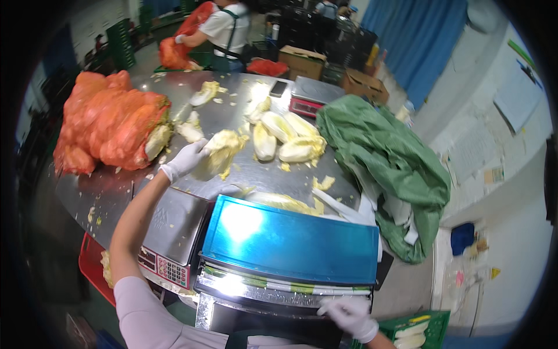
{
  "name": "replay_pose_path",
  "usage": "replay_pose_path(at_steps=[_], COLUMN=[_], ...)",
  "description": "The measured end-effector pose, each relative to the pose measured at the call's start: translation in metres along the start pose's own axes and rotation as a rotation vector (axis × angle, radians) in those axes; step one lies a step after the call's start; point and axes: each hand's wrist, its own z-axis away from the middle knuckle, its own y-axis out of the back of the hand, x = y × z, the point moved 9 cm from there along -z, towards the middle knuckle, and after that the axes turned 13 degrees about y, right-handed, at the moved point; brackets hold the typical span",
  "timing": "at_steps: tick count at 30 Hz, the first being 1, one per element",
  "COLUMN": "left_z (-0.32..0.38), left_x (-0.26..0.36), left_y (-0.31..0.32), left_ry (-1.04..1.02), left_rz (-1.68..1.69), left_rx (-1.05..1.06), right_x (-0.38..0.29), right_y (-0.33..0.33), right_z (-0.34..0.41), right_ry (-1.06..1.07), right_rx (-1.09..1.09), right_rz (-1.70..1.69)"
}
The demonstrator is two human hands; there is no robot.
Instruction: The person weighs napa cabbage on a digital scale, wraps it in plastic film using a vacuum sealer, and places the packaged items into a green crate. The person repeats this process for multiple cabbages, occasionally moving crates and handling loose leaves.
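My left hand (185, 160), in a white glove, holds a pale yellow napa cabbage (220, 152) above the steel table (270, 179). My right hand (351, 316), gloved and slightly blurred, is at the front edge of a film wrapping machine with a blue top plate (290, 237); its fingers are bent and whether they hold film cannot be told. Several trimmed napa cabbages (279, 126) lie at the table's middle, beyond the machine. A digital scale (174, 227) stands under my left forearm. More cabbage leaves (279, 200) lie just behind the blue plate.
An orange mesh sack of cabbages (109, 122) lies at left, a green woven sack (383, 165) at right. A second scale (316, 91) and a phone (278, 88) sit at the far edge. A green crate (440, 327) holds cabbages lower right. A co-worker (226, 35) handles another sack.
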Motion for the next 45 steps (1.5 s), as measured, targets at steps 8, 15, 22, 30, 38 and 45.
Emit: replay_pose_path(at_steps=[8,15,22,30,38,45], left_z=[0.092,0.176,0.220,0.278,0.335,0.341], left_x=[-0.086,-0.099,-0.077,0.088,0.088,0.048], left_y=[0.074,0.022,0.021,-0.015,-0.015,-0.027], left_ry=[0.036,-0.340,-0.189,-0.133,0.026,0.041], left_rz=[-0.149,-0.551,-0.341,1.089,1.025,1.973], left_rx=[0.067,0.096,0.167,0.176,0.234,0.054], right_x=[0.230,0.368,0.183,-0.114,-0.162,-0.153], right_y=[0.045,-0.041,-0.009,-0.078,-0.090,-0.160], right_z=[-0.165,-0.156,-0.239,-0.194,-0.174,-0.187], right_ry=[-0.157,-0.247,0.265,0.731,0.438,0.280], right_rx=[-0.130,-0.762,-0.275,-0.078,-0.070,-0.021], right_rz=[0.569,0.913,1.046,0.310,-0.188,-0.308])
